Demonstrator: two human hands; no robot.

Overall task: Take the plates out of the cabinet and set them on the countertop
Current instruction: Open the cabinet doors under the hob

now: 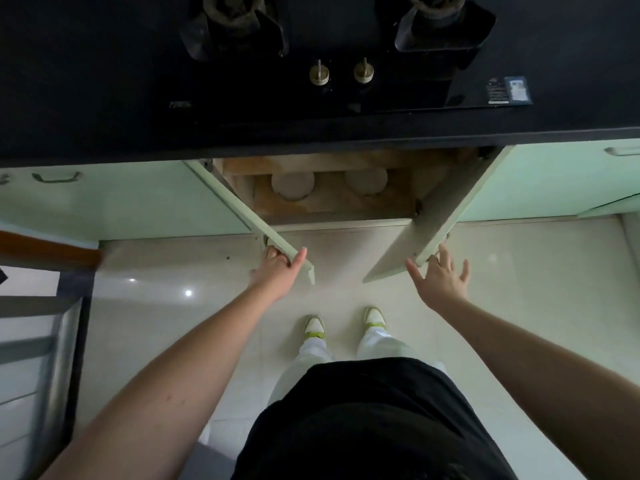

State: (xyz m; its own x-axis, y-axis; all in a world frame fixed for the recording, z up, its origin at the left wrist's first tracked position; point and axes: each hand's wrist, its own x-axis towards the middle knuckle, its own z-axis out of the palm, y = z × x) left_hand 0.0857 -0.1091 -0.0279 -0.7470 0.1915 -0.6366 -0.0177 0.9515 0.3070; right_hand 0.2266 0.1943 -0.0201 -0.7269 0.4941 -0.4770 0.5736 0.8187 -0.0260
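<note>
Under the black countertop (86, 133) the cabinet (325, 206) stands with both pale green doors swung out. Two white round plates lie on its wooden floor: one on the left (293, 186), one on the right (366, 181), both partly hidden by the counter edge. My left hand (277, 268) grips the outer edge of the left door (249, 216). My right hand (441, 278) has its fingers spread, fingertips touching the lower edge of the right door (415, 237).
A black gas hob (332, 95) with two burners and two knobs fills the countertop above the cabinet. Closed green cabinet fronts flank the opening. My feet (346, 323) stand on the pale tiled floor. A metal rack (38, 358) is at the left.
</note>
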